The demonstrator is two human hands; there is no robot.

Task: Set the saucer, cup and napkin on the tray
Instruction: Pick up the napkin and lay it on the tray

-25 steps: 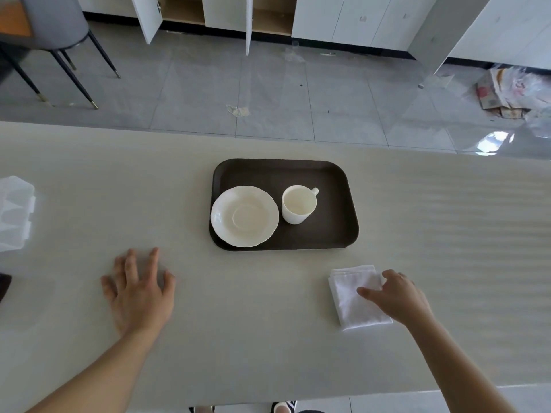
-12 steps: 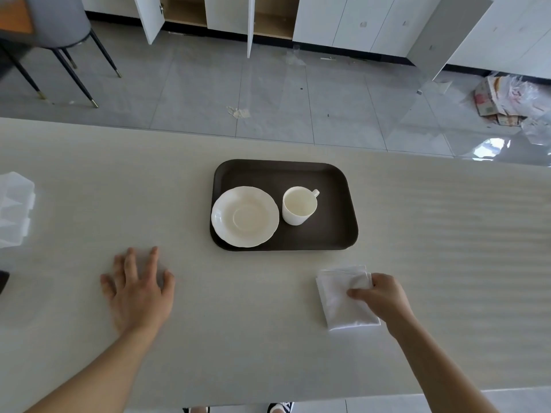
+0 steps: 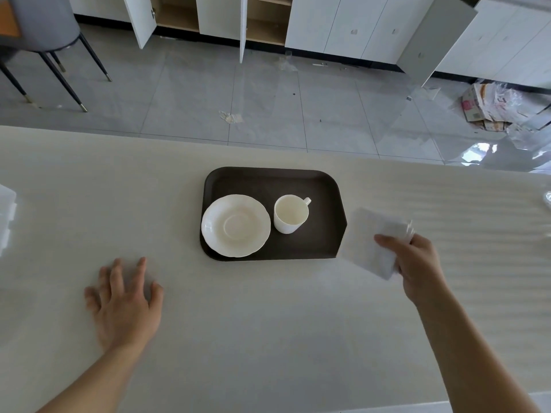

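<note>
A dark brown tray (image 3: 268, 181) lies in the middle of the pale table. On its left half rests a white saucer (image 3: 235, 225), and a white cup (image 3: 290, 214) stands upright to the right of it, handle pointing far right. My right hand (image 3: 417, 263) grips a folded white napkin (image 3: 368, 239), held in the air over the tray's right edge, hiding the tray's near right corner. My left hand (image 3: 123, 305) lies flat on the table, fingers spread, to the near left of the tray and holding nothing.
A clear plastic box (image 3: 6, 216) sits at the table's left edge. Beyond the table's far edge is grey tiled floor with a chair (image 3: 44, 31) at far left, open white cabinets (image 3: 262, 22) and a pile of cardboard and plastic (image 3: 489, 105) at right.
My right hand has lifted the napkin off the table and carried it up and to the right, to the tray's right edge. My left hand has stayed flat.
</note>
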